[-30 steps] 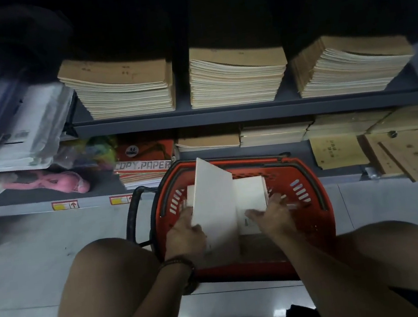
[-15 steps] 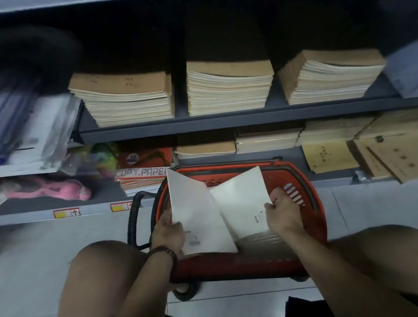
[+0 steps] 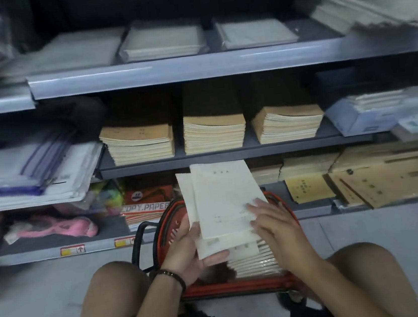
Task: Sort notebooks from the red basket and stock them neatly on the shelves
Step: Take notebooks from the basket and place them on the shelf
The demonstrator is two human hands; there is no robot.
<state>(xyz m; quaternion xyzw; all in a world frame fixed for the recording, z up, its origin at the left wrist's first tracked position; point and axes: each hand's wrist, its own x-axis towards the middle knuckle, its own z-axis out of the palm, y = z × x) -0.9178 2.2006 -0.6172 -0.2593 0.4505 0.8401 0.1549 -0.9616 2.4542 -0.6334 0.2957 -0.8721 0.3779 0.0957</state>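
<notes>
A red basket (image 3: 170, 223) stands on the floor between my knees, with a stack of notebooks (image 3: 255, 264) inside it. Above the basket I hold a few white notebooks (image 3: 223, 198), fanned slightly. My left hand (image 3: 193, 255) grips them from below at their lower left corner, thumb across the near edge. My right hand (image 3: 271, 223) lies on the top cover at the right, fingers spread flat. The middle shelf (image 3: 228, 153) carries three stacks of brown-covered notebooks (image 3: 213, 131). The top shelf (image 3: 191, 67) holds white notebook stacks (image 3: 162, 41).
Brown envelopes and folders (image 3: 379, 182) fill the bottom shelf at the right. A copy paper pack (image 3: 147, 208) and a pink item (image 3: 61, 226) lie on it at the left. Plastic-wrapped white packs (image 3: 33, 174) sit on the left shelf. Grey tiled floor surrounds the basket.
The two notebooks held apart earlier are now together in one bundle, raised above the basket. My right hand moved onto the top cover. My view has tilted up, showing the top shelf.
</notes>
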